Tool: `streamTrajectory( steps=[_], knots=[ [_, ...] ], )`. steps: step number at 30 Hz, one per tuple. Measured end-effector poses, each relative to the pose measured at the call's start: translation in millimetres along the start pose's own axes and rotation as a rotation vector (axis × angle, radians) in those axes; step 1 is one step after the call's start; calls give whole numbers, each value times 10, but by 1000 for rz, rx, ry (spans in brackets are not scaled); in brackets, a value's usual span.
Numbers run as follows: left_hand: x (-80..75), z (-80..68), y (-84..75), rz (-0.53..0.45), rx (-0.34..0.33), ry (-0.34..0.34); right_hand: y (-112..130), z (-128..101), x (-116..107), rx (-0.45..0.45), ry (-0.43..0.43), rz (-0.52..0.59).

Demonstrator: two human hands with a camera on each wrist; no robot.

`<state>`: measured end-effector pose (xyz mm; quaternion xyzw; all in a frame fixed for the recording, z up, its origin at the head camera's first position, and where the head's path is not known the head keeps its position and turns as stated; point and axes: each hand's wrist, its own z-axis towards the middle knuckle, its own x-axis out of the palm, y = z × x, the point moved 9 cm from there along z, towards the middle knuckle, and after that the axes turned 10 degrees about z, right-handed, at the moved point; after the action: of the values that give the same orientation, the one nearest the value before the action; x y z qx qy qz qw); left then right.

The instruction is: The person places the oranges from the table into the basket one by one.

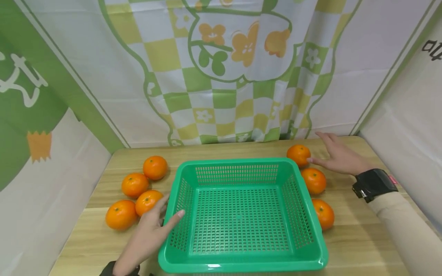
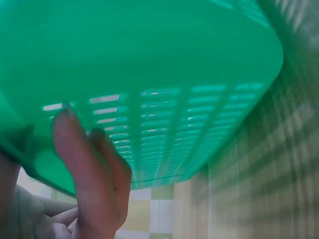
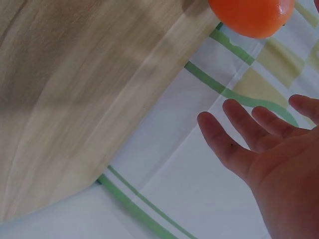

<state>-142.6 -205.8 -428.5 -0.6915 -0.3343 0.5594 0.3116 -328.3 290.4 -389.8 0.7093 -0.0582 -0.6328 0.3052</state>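
Note:
A green plastic basket (image 1: pixel 241 220) with slotted walls sits on the wooden table. My left hand (image 1: pixel 148 234) grips its left rim, thumb over the inner side; in the left wrist view the fingers (image 2: pixel 92 174) lie along the slotted outer wall. My right hand (image 1: pixel 340 155) is spread with nothing in it, its thumb tip right at the far right orange mandarin (image 1: pixel 298 155). Two more mandarins stand along the basket's right side, a middle one (image 1: pixel 314 181) and a near one (image 1: pixel 324 214) partly hidden by the rim. The right wrist view shows a mandarin (image 3: pixel 253 15) beyond the extended fingers.
Several mandarins cluster left of the basket, including a far one (image 1: pixel 155 168) and a near one (image 1: pixel 121 215). A patterned cloth (image 1: pixel 238 103) hangs behind the wooden table (image 1: pixel 359 245), with cloth walls at both sides. A black band (image 1: pixel 375 184) circles the right wrist.

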Motion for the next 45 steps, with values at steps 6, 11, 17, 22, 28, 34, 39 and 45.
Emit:
streamTrajectory(
  steps=[6, 11, 17, 22, 28, 34, 39, 45],
  knots=[
    [20, 8, 27, -10, -39, -7, 78, 47, -12, -37, 9, -21],
    [27, -4, 42, -11, -69, -10, 84, 74, 33, -40, 18, -17],
    [17, -5, 59, 8, -78, -9, 89, 113, 141, -20, 61, 9],
    [30, -3, 85, 0, -81, -7, 120, 141, 191, -31, 85, 1],
    [36, -1, 94, -21, -87, -11, 156, 183, 171, -71, 91, -41],
    [44, -4, 129, -60, -88, -19, 196, 263, 161, -107, 90, -82],
    [49, -10, 149, -70, -60, -24, 232, 323, 183, -123, 93, -89],
    [60, -15, 168, -87, -60, -12, 253, 370, 213, -115, 123, -80]
  ],
)
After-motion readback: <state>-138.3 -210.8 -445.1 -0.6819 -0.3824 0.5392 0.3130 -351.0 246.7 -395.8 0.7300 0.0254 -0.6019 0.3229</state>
